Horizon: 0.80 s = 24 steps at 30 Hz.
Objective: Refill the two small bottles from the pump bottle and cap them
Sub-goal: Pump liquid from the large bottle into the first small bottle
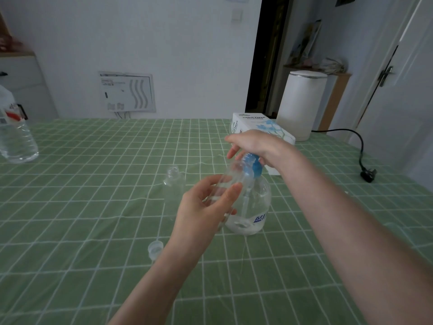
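A clear pump bottle [257, 202] with a blue pump head [251, 165] stands mid-table. My right hand [255, 146] rests on top of the pump head, palm down. My left hand [206, 212] grips a small clear bottle [230, 177], tilted with its open mouth up against the blue spout. A second small clear bottle [173, 186], uncapped, stands upright on the green checked cloth to the left. One clear cap [155, 247] lies on the cloth beside my left forearm; any other cap is out of sight.
A tissue box [257, 126] sits behind my right hand, a white kettle [302, 104] with a black cord [360, 146] at the far right. A large water bottle [14, 132] stands at the left edge.
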Tool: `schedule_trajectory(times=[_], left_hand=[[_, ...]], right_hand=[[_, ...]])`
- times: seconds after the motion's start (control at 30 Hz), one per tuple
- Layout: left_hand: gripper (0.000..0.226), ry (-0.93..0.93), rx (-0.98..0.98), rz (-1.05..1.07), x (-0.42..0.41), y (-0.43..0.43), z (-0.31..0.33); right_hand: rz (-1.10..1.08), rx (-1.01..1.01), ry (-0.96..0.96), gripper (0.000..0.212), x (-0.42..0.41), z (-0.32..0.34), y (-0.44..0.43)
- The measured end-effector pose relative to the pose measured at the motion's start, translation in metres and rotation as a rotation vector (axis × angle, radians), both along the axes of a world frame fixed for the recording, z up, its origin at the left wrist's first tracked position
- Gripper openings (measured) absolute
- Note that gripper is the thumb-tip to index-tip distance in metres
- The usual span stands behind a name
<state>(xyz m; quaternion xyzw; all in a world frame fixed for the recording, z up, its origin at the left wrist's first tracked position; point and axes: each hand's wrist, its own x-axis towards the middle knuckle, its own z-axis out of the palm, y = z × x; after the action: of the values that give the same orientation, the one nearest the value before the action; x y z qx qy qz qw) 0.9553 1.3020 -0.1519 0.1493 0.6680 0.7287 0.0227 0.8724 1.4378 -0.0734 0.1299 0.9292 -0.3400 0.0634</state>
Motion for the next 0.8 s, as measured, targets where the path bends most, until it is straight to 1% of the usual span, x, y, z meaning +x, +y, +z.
schedule_trajectory(times=[0.1,0.2,0.47,0.63,0.8], left_hand=[[0.041,-0.003,0.016,-0.005,0.0,0.001,0.003],[0.042,-0.007,0.019,-0.005,-0.001,0.001,0.002],[0.039,0.02,-0.006,-0.002,-0.001,-0.001,-0.002],[0.036,0.009,-0.006,0.001,-0.001,-0.002,-0.006],[0.036,0.017,-0.001,0.007,-0.002,0.0,-0.003]], right_hand=[[-0.012,-0.017,-0.001,0.04,-0.001,0.007,0.001],[-0.011,-0.008,0.006,0.042,-0.003,0.005,0.001],[0.02,-0.019,0.089,0.04,-0.006,-0.009,0.005],[0.025,-0.019,0.091,0.038,-0.005,-0.015,0.006],[-0.002,-0.001,0.071,0.039,-0.003,-0.006,0.004]])
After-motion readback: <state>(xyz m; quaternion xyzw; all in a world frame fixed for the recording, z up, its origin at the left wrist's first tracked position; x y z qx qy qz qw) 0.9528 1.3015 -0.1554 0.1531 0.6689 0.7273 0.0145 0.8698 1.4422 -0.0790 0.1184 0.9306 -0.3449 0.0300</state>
